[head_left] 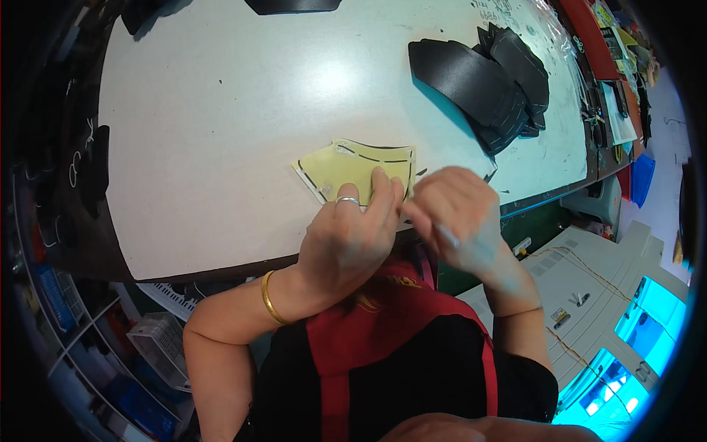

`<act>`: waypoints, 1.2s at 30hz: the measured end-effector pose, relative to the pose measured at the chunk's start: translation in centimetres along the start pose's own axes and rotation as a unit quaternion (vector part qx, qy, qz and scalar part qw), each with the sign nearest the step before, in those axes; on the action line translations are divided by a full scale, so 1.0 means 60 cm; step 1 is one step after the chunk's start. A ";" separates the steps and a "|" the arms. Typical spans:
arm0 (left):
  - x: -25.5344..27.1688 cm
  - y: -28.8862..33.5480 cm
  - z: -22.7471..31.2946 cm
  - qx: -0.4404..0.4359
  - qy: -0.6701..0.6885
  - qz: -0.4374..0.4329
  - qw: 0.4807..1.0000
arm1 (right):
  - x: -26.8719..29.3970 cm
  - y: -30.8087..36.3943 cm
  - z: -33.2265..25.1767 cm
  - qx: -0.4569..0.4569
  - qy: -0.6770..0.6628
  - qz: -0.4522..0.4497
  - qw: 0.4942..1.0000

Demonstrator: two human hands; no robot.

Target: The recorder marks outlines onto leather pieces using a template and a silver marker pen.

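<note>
A curved yellow template [346,169] with pale edges and dark dashes along its sides lies near the table's front edge. Dark material shows along part of its top edge. My left hand [350,228], a ring on one finger, rests on the template with its fingers stretched out flat. Just beyond the template's right side, my right hand [460,214] is closed around a slim pen-like tool [446,236], whose pale end sticks out of the fist. Its working tip is hidden by my fingers.
A pile of black leather-like pieces [479,81] lies at the back right of the white table [199,147]. Another black piece [294,6] is at the far edge. A grey cabinet-like unit [574,272] stands to the right, a white basket [158,346] below left.
</note>
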State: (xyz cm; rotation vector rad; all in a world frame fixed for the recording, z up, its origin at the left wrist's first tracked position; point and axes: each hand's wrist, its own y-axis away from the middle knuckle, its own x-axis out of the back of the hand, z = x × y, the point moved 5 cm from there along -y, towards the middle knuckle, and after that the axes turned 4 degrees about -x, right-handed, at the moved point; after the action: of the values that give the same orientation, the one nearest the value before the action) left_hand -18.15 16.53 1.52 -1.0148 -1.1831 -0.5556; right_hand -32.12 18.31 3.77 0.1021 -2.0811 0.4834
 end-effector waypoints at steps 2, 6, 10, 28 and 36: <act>0.000 0.001 0.002 0.003 0.009 0.005 1.000 | 0.017 -0.003 0.004 -0.013 -0.026 0.008 1.000; -0.005 0.005 -0.003 0.008 -0.005 0.004 1.000 | 0.009 -0.059 0.057 -0.156 -0.099 0.006 0.983; 0.000 0.007 -0.026 -0.030 0.051 -0.002 0.998 | -0.022 -0.069 0.057 -0.162 -0.015 -0.107 0.981; 0.023 0.041 -0.063 -0.026 0.124 -0.008 0.992 | 0.050 -0.035 0.070 -0.237 -0.197 0.062 0.949; 0.014 0.087 -0.056 0.097 0.161 0.119 0.975 | -0.043 -0.038 0.058 -0.169 -0.168 -0.063 0.969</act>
State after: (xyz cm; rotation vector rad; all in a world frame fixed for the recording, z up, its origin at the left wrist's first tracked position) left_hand -12.00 16.16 0.36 -0.8479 -0.7984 -0.3881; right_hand -32.94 14.61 0.68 0.1203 -2.4402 0.0263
